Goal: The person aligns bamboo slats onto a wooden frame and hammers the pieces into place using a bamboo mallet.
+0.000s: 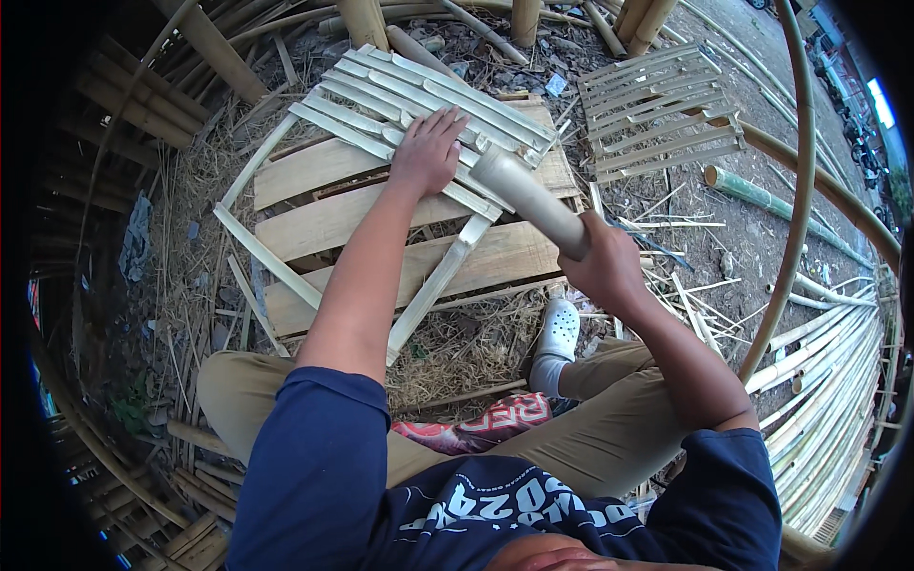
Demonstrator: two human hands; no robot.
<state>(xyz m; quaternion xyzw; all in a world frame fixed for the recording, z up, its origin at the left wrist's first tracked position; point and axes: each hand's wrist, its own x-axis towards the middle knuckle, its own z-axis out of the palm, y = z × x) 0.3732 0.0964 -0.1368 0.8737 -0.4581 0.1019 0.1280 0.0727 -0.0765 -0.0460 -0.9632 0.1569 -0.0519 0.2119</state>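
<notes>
A frame of split bamboo slats (pixel 424 95) lies tilted across a low platform of wooden planks (pixel 328 211). Two of its long strips (pixel 443 276) stick out toward me. My left hand (pixel 428 152) rests on the slats, palm down, fingers stretched out. In my right hand (pixel 606 266) is a thick, pale wooden club (pixel 530 202), gripped by its near end. The club's far end is over the slats, close to the right of my left hand. Slight blur keeps me from telling whether it touches them.
A second slatted bamboo panel (pixel 657 114) lies right of the platform. Bamboo poles (pixel 828 381) are piled at the right, and a curved pole (pixel 804 190) rises there. A green bamboo pole (pixel 762 198) lies beyond. My shoe (pixel 559 328) is near the platform; scraps cover the ground.
</notes>
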